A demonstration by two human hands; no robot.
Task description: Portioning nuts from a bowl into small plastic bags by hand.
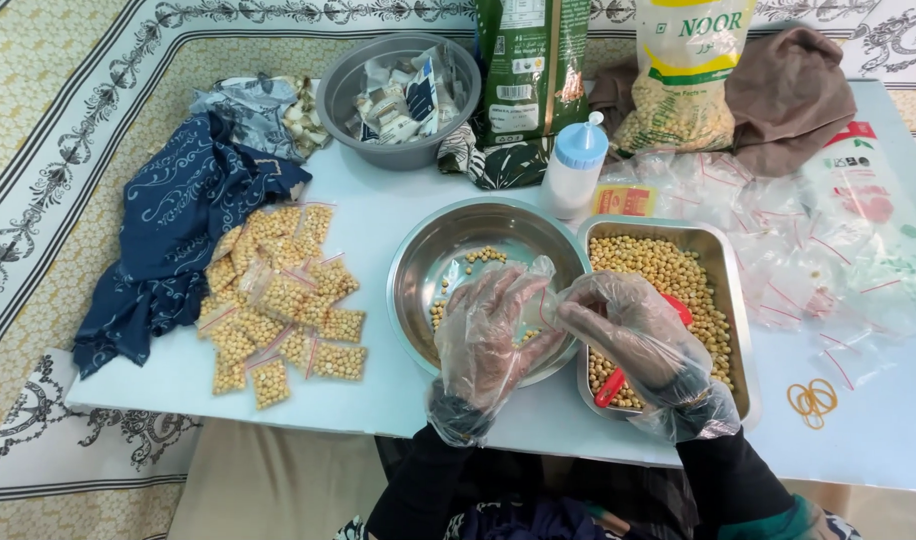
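Risk check: both hands are pinching one small clear zip pouch right above the gap between the round steel bowl and the rectangular steel tray of dried chickpeas. The loose plastic gloves look slippery, so a weak pinch could probably drop the pouch or tip chickpeas out; anything spilled there would likely roll toward the table's near edge. Glove film could also get caught in the zip strip, I'd guess.

Pose: left hand palm down over the near right part of the bowl, fingers spread and curved, tips at the pouch. Right hand over the near left corner of the tray, fingers bent in toward the left hand, clamped on the pouch's other side. Hands nearly touching. Whether the pouch is filled, can't tell.

Around: red scoop lies in the tray under the right hand. Filled pouches piled toward the left edge beside a blue cloth. Empty pouches toward the right edge, rubber bands near the near right corner. White squeeze bottle behind the bowl.
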